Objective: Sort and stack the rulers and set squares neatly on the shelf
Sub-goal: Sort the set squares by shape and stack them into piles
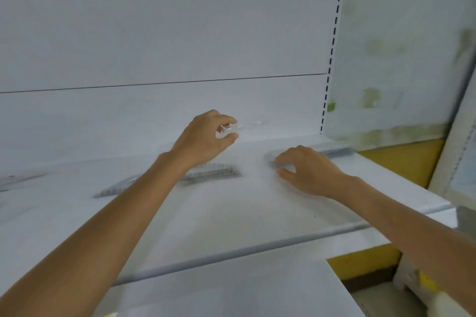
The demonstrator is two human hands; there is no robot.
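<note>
Over the white shelf (231, 213), a clear, see-through ruler (253, 124) in left hand (206, 136)

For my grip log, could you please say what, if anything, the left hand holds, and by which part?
The left hand pinches a clear plastic ruler by its left end, above the white shelf.

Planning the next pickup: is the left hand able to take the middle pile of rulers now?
Probably not yet: the left hand pinches a clear ruler, though the pile lies under its forearm.
</note>
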